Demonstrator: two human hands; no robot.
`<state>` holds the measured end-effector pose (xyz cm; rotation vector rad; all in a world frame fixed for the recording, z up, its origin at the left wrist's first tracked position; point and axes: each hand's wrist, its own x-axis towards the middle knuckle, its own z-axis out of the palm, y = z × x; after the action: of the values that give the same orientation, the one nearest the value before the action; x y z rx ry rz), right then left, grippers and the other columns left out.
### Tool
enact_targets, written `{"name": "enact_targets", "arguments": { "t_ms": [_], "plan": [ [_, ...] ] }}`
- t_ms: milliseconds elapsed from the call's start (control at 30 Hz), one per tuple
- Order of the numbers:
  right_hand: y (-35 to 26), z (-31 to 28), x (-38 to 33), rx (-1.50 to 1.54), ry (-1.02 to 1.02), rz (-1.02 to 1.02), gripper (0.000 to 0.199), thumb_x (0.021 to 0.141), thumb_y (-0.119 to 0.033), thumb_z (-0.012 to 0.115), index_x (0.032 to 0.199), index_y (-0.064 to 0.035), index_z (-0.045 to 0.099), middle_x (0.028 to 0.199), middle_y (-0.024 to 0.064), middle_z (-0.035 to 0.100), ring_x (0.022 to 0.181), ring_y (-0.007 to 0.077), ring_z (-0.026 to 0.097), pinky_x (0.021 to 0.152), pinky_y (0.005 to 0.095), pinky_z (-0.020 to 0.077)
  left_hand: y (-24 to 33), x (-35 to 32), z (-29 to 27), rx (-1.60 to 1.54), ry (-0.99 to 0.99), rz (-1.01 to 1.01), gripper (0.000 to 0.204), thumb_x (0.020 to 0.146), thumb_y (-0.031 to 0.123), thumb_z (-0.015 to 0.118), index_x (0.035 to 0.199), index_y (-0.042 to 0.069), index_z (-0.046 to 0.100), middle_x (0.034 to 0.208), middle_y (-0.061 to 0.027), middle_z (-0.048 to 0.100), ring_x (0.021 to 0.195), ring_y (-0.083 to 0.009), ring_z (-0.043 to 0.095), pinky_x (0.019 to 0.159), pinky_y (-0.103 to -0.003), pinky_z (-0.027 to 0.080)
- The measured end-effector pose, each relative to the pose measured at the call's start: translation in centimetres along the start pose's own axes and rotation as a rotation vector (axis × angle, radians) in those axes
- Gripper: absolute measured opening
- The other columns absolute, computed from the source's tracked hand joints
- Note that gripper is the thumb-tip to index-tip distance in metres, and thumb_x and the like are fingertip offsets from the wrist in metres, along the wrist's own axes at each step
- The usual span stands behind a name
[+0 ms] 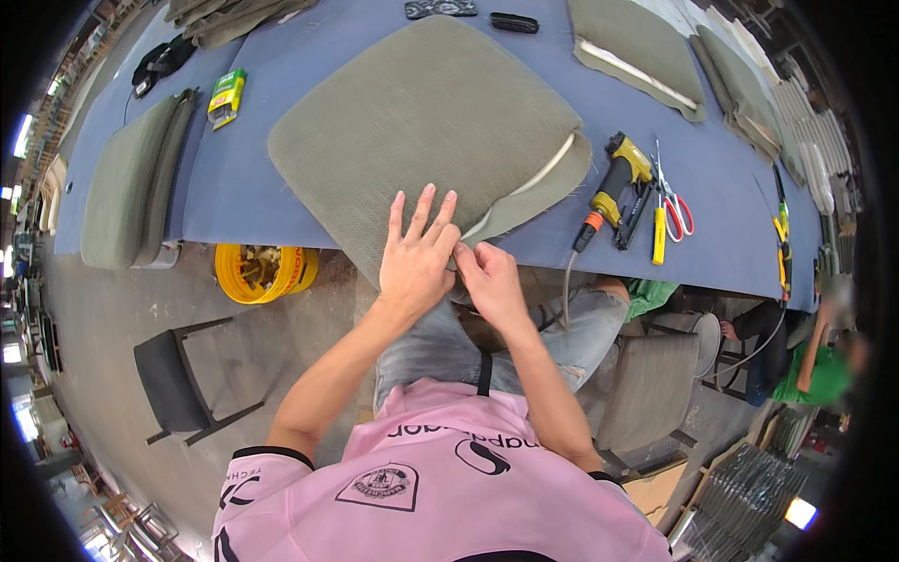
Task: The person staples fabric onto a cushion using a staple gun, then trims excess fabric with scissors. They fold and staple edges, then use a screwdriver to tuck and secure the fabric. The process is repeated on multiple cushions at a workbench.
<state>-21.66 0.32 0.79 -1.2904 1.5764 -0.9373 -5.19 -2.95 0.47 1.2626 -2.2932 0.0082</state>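
A grey-green seat cushion (431, 112) lies on the blue table, its near corner jutting over the front edge. Along its right side the fabric cover's flap (524, 208) hangs loose, and a strip of white padding (548, 167) shows in the gap. My left hand (419, 253) rests flat on the near corner, its fingers stretched out and spread. Close beside it, my right hand (492, 279) is closed in a pinch on the cover's edge, where the flap meets the corner. The fingertips partly hide the cloth there.
Right of the cushion lie a yellow-black staple gun (620, 187) with a hose, red-handled scissors (674, 211) and a yellow-handled tool (659, 234). More cushions (131, 183) sit at both ends. A yellow bucket (309, 272) stands below. A co-worker in green (815, 370) is at right.
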Motion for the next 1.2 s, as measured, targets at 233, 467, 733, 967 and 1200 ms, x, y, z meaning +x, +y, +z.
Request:
{"name": "enact_targets", "arguments": {
  "t_ms": [233,467,733,967,1200],
  "plan": [
    [1.7,-16.3,10.1,-0.738,0.720,-0.272,0.043,0.106,-0.031,0.075,0.142,-0.0087,0.067,0.119,0.0172,0.070,0.098,0.0311,0.074,0.088,0.0424,0.0580,0.8,-0.6,0.6,-0.106,0.158,-0.103,0.021,0.080,0.000,0.079,0.089,0.009,0.062,0.147,-0.0104,0.078,0.155,-0.0334,0.060,0.136,-0.068,0.029],
    [6.7,-20.4,13.9,-1.051,0.517,0.072,0.093,0.096,-0.040,0.082,0.172,-0.0098,0.037,0.152,0.0333,0.049,0.119,0.0523,0.072,0.103,0.0565,0.0585,0.7,-0.6,1.1,-0.161,0.234,-0.143,0.022,0.076,-0.008,0.072,0.089,0.008,0.062,0.144,-0.0116,0.079,0.151,-0.0326,0.064,0.136,-0.069,0.029],
    [7.1,-24.6,9.5,-0.830,0.506,0.023,0.085,0.098,-0.029,0.077,0.170,-0.0075,0.039,0.120,0.0242,0.068,0.093,0.0371,0.077,0.086,0.0481,0.0616,1.1,-0.2,1.4,-0.237,0.320,-0.205,0.020,0.076,-0.012,0.067,0.089,0.003,0.062,0.149,-0.0221,0.075,0.144,-0.0349,0.069,0.130,-0.064,0.041],
    [-1.6,-19.3,-3.1,0.037,0.342,0.003,0.056,0.104,-0.017,0.075,0.151,0.0038,0.053,0.096,0.0051,0.069,0.077,0.0122,0.068,0.072,0.0339,0.0576,1.2,-0.3,1.1,-0.180,0.267,-0.230,0.020,0.077,-0.013,0.067,0.090,0.001,0.063,0.147,-0.0220,0.076,0.143,-0.0356,0.070,0.128,-0.063,0.044],
    [0.3,-5.2,-8.2,0.162,-0.014,0.001,0.048,0.086,-0.011,0.092,0.127,0.0027,0.073,0.108,0.0134,0.085,0.093,0.0221,0.082,0.084,0.0370,0.0612,0.7,0.0,0.8,-0.233,0.265,-0.277,0.020,0.079,-0.013,0.067,0.092,0.001,0.064,0.147,-0.0179,0.077,0.136,-0.0354,0.074,0.126,-0.060,0.048]
  ]
}}
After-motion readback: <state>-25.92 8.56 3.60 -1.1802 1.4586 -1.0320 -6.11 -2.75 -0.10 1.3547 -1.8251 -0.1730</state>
